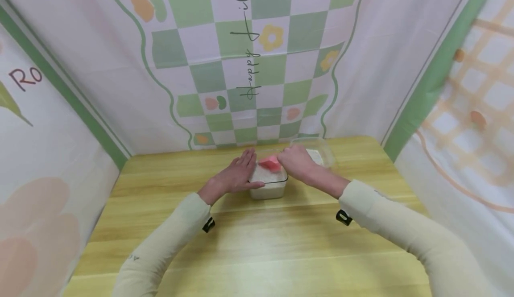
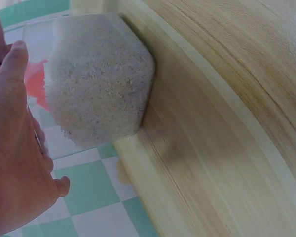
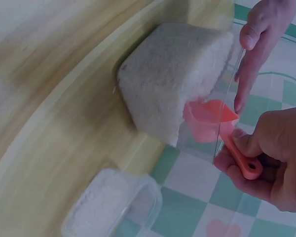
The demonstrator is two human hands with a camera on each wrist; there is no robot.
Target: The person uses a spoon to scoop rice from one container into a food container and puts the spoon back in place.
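A clear box (image 1: pixel 267 193), mostly full of rice (image 2: pixel 98 79), stands at the back middle of the wooden table. My left hand (image 1: pixel 237 172) rests on its left rim, fingers straight and pointing away, with the thumb along the near rim. By its handle, my right hand (image 1: pixel 297 163) grips a pink scoop (image 3: pixel 212 118) between thumb and curled fingers. The bowl of the scoop sits inside the box, its lower part at the rice surface. Just right of the box is a smaller clear tub (image 1: pixel 330 156) with white contents, partly behind my right hand in the head view.
The wooden table (image 1: pixel 257 248) stretches toward me in front of the box. A checkered green and white cloth (image 1: pixel 273 2) hangs right behind the table's back edge. More printed cloths hang at the left and right sides.
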